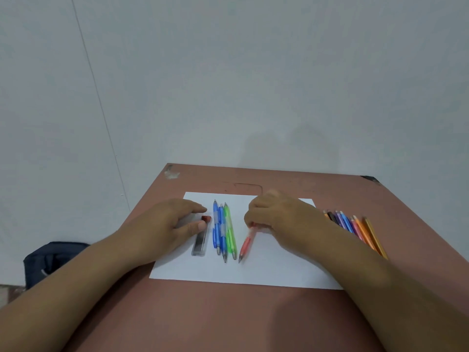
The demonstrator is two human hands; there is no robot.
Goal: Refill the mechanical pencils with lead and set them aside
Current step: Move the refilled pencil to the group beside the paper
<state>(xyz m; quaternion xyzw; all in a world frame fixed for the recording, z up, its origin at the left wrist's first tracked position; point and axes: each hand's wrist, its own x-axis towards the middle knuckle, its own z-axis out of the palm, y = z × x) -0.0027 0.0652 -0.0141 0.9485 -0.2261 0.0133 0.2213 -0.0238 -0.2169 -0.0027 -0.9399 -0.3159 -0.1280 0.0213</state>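
Observation:
On a white sheet of paper (266, 273) lie two blue mechanical pencils (218, 228) and a green one (230, 231), side by side with tips toward me. A clear lead case (200, 243) with a red cap lies left of them. My left hand (168, 226) rests beside the case, its thumb touching the case near the cap. My right hand (276, 215) pinches the upper end of a red mechanical pencil (245, 246), whose tip points toward me on the paper.
The paper sits on a reddish-brown table (228, 316) against a pale wall. Several coloured pencils (355, 228) lie in a row at the right, partly behind my right forearm. A dark blue bag (50, 260) sits on the floor at the left.

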